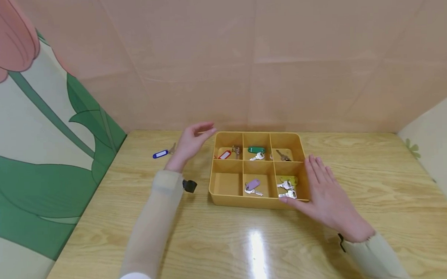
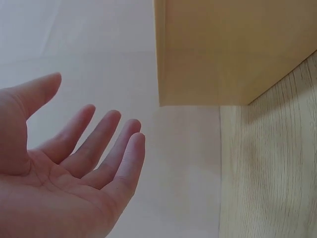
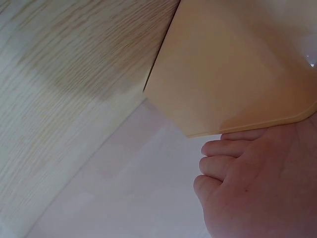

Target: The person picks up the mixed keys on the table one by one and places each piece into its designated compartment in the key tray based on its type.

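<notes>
A yellow divided box (image 1: 244, 202) stands on the table. Its back compartments hold a red-tagged key (image 1: 225, 155), a green-tagged key (image 1: 256, 150) and a dark key (image 1: 284, 156). At the front are a purple-tagged key (image 1: 252, 184) in the middle and silver keys (image 1: 285, 185) with a yellow tag on the right. My right hand (image 1: 327, 199) lies along the box's right side, fingers extended, thumb at the front rim. Beside the back left corner, my left hand (image 1: 191, 144) holds nothing; its relaxed fingers (image 2: 126, 163) are apart from the box wall (image 2: 208, 74).
A blue-tagged key (image 1: 160, 154) lies on the table left of my left hand. Behind the wooden table (image 1: 212, 246) rises a pinkish covered wall (image 1: 258, 72). A wall panel with painted flowers (image 1: 60, 120) borders the left side.
</notes>
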`<control>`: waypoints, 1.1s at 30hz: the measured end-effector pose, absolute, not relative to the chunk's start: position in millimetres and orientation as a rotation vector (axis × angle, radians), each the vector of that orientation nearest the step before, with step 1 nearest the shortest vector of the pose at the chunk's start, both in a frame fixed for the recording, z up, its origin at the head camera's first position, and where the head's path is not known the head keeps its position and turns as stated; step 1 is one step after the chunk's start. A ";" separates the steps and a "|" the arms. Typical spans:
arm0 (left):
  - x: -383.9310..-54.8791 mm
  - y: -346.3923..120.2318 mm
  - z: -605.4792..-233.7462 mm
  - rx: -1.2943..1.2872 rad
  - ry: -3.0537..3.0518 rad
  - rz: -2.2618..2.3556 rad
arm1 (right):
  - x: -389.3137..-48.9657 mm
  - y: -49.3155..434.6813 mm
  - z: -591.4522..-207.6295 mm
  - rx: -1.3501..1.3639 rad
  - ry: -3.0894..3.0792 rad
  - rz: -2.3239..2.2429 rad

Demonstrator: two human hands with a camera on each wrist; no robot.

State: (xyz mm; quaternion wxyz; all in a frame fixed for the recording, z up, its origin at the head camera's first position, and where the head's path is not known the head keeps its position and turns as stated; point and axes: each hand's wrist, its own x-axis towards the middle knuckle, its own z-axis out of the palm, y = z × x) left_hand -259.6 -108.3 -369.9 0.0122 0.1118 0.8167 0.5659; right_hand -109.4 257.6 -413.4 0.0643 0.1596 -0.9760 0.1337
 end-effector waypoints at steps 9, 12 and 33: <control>-257.1 -111.3 -372.7 0.343 2.550 1.782 | -109.6 257.4 -414.0 0.483 -2.945 0.407; -255.9 -112.4 -372.8 0.347 2.559 1.773 | -109.3 257.1 -414.1 0.480 -2.946 0.412; -244.9 -119.9 -379.4 0.308 2.602 1.732 | -108.7 258.0 -414.3 0.471 -2.956 0.427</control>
